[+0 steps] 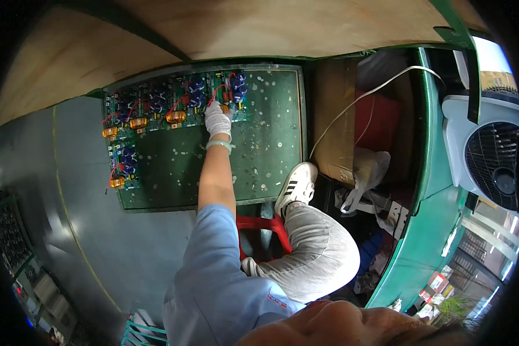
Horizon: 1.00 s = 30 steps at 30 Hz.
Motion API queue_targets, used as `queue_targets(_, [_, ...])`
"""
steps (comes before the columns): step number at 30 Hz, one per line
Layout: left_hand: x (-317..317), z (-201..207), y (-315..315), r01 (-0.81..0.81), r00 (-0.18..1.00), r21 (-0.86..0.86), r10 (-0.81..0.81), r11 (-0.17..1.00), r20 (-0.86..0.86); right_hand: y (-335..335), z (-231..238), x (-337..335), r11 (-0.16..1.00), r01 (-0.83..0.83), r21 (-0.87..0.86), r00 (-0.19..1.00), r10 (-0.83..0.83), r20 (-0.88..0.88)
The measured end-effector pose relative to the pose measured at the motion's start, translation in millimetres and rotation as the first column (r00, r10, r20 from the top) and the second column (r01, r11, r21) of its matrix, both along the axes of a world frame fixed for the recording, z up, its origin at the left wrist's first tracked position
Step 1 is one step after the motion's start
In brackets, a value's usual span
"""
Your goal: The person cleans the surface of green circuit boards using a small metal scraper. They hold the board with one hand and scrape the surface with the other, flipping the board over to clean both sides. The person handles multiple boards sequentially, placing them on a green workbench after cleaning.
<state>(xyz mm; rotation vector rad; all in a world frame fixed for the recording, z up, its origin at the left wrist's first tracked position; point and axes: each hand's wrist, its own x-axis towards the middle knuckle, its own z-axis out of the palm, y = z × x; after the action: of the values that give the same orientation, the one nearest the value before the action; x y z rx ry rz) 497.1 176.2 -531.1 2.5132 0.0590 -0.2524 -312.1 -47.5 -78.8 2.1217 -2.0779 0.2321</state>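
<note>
My left hand (218,120), in a white glove with a pale bangle at the wrist, reaches to the far side of a dark green board-like surface (179,167). Its fingers are closed at the near edge of a green circuit board (240,109), beside that board's copper-coloured coil (224,108). Dark blue coils (238,87) and a red wire stand on the same board. Similar circuit boards (185,99) lie in a row to the left, and one more circuit board (124,164) lies nearer at the left edge. My right hand is out of view.
Brown panels (259,29) in a green frame span the far side. To the right are a cardboard box (334,121), a white cable (380,86), a plastic bag (368,173) and a grey fan (490,155). A red stool (265,224) and my leg are near.
</note>
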Motion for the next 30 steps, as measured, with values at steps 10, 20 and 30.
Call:
queue_targets(10, [25,-78,9,-0.122,0.992,-0.22,0.114,0.968,-0.049,18,4,3,0.998,0.06,0.007,0.989,-0.06,0.132])
queue_targets(20, [-7,5,27,0.185,0.969,-0.184,-0.148,0.966,0.197,61,20,60,1.0,-0.026,0.013,0.981,0.023,0.192])
queue_targets(30, [-123,90,1,-0.12,0.91,-0.605,-0.156,0.788,-0.384,109,40,56,0.986,-0.031,-0.162,0.979,0.062,0.193])
